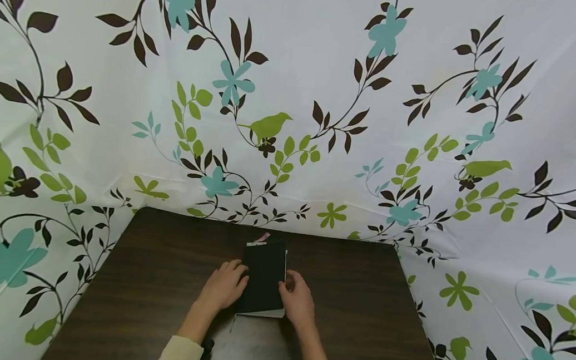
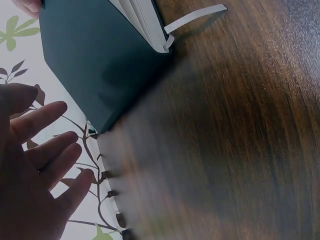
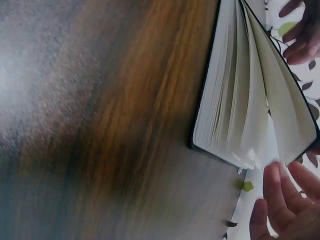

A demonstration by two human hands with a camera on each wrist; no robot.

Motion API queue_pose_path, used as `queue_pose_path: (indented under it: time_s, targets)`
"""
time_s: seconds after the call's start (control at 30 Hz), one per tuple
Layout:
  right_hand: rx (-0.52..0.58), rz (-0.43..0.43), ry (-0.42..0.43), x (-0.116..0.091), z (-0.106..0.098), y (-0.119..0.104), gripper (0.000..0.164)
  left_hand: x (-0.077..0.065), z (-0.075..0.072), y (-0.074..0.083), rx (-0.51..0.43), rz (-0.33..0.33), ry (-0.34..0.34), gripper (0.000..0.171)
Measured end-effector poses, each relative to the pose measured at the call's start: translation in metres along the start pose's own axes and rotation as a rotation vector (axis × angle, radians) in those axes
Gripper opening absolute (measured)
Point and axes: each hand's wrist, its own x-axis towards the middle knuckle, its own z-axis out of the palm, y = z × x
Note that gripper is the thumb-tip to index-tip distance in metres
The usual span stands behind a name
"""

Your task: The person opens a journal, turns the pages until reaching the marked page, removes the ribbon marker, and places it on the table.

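Observation:
A dark green notebook point(image 1: 262, 278) lies on the brown table, its cover lifted partway. Cream pages point(image 3: 230, 100) fan apart under the cover in the right wrist view. My right hand point(image 1: 298, 300) is at the notebook's right side, thumb on the cover's outer face and fingers by its inner edge, holding the cover. My left hand point(image 1: 224, 284) is beside the left edge; in the left wrist view its fingers point(image 2: 47, 117) are spread, apart from the cover. A pale ribbon marker point(image 2: 197, 17) trails from the bottom of the pages.
The dark wood table point(image 1: 358, 319) ends at a white curtain point(image 1: 326, 65) printed with leaves, birds and flowers, which hangs behind and at both sides. A small pinkish item point(image 1: 263, 238) shows past the notebook's top edge. Light glares off the near tabletop.

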Motion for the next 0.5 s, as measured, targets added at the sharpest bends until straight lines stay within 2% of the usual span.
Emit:
queue_pose_path:
  time_s: [0.13, 0.23, 0.33, 0.5]
  targets:
    - [-0.100, -0.076, 0.097, -0.0049, 0.0056, -0.0036, 0.037, -0.0010, 0.0005, -0.0011, -0.002, 0.004, -0.001, 0.034]
    - [-0.115, -0.126, 0.166, -0.0048, 0.0092, -0.0050, 0.023, -0.0002, 0.0004, -0.0012, 0.005, 0.009, 0.010, 0.033]
    - [-0.080, -0.129, 0.192, -0.0037, 0.0108, -0.0064, 0.009, 0.0012, 0.0001, 0.0004, 0.000, 0.018, 0.026, 0.034]
    - [0.043, -0.061, 0.142, -0.0013, 0.0096, -0.0109, 0.015, 0.0049, -0.0003, 0.0038, -0.075, 0.034, 0.046, 0.034]
